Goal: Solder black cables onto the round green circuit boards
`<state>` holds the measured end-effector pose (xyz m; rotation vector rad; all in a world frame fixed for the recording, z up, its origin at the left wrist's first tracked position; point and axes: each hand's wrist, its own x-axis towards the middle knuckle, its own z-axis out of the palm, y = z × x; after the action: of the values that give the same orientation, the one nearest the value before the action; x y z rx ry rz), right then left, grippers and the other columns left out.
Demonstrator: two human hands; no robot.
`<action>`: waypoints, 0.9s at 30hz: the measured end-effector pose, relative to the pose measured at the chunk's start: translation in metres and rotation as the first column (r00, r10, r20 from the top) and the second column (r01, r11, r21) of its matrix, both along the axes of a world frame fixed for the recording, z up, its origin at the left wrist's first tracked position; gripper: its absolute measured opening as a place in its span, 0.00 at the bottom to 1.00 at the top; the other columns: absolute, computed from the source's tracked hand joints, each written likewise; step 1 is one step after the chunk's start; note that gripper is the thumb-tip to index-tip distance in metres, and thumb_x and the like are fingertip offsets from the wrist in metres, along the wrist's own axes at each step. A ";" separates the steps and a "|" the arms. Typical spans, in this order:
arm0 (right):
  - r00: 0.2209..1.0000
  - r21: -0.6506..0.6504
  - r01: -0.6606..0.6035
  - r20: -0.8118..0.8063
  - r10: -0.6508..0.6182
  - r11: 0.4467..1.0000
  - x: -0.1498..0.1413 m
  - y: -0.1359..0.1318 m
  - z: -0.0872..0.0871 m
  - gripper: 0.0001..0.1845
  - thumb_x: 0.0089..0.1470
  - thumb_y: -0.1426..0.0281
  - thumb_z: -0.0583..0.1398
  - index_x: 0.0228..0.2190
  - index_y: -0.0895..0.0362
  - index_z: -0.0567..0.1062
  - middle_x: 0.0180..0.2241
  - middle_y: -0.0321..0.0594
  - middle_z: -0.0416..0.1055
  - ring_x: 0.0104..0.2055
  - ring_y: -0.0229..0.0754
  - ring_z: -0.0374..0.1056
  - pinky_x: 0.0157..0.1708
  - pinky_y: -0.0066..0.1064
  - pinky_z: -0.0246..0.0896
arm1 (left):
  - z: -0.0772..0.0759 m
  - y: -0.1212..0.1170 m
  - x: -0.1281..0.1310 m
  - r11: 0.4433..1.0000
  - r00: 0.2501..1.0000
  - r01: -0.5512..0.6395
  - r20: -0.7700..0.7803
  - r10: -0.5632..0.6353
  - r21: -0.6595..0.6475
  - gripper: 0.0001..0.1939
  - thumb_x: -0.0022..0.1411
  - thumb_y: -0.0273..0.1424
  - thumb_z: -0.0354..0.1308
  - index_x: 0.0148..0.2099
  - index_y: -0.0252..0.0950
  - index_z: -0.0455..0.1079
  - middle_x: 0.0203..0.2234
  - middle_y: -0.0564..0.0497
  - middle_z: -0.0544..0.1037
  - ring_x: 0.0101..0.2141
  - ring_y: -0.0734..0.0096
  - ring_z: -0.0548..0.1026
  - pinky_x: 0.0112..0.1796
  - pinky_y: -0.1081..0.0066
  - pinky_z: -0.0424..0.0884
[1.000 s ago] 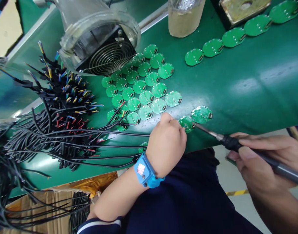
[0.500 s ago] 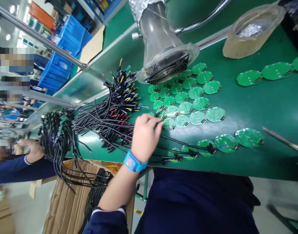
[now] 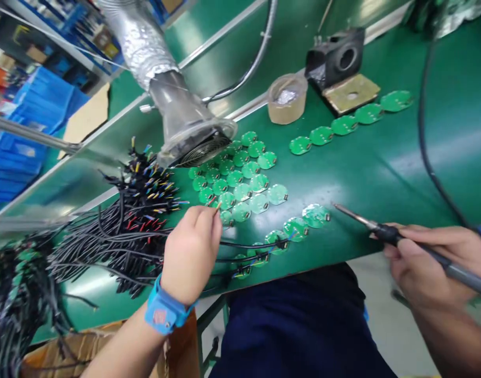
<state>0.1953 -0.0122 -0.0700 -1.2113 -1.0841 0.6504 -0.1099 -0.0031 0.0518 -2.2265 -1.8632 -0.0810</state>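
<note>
Round green circuit boards [image 3: 316, 215]: thin, stiff, light, probably fragile at the soldered leads, so best taken by the rim. Several lie in a row on the green bench mat [image 3: 382, 173], wired. Left hand [image 3: 191, 254]: fingers closed, apparently pinching a coloured wire end [image 3: 217, 207]; view poor. Right hand [image 3: 433, 257]: fingers wrapped around a soldering iron [image 3: 356, 216], tip just off the boards.

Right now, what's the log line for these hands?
left hand: pinching a wire | right hand: holding soldering iron | nearby: green circuit boards
</note>
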 end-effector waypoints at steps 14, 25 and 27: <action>0.981 0.112 -0.175 -0.058 0.183 0.978 0.010 -0.015 0.008 0.11 0.41 0.79 0.61 0.30 0.55 0.73 0.19 0.34 0.67 0.20 0.41 0.65 0.30 0.46 0.69 | -0.065 0.009 0.112 0.867 0.884 0.460 0.189 -0.428 -0.189 0.07 0.63 0.22 0.47 0.42 0.29 0.65 0.35 0.44 0.69 0.38 0.64 0.68 0.40 0.65 0.70; 0.948 0.068 -0.273 0.189 0.256 0.960 0.009 -0.020 0.014 0.17 0.40 0.81 0.61 0.35 0.55 0.73 0.27 0.38 0.70 0.31 0.46 0.70 0.31 0.42 0.70 | -0.073 0.007 0.114 0.888 0.860 0.454 0.296 -0.416 -0.072 0.07 0.62 0.22 0.49 0.32 0.33 0.65 0.28 0.47 0.68 0.34 0.65 0.66 0.36 0.64 0.70; 0.948 0.070 -0.274 0.190 0.257 0.959 0.009 -0.018 0.012 0.17 0.40 0.81 0.61 0.35 0.55 0.73 0.27 0.38 0.70 0.31 0.46 0.70 0.31 0.41 0.70 | -0.073 0.008 0.115 0.902 0.852 0.431 0.336 -0.401 -0.017 0.07 0.62 0.23 0.49 0.31 0.33 0.65 0.27 0.47 0.69 0.34 0.65 0.67 0.36 0.65 0.70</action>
<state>0.2042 -0.0305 -0.0576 -1.0648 -1.4316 0.6957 0.0050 0.0048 -0.0216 -2.7917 -1.5018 -0.4750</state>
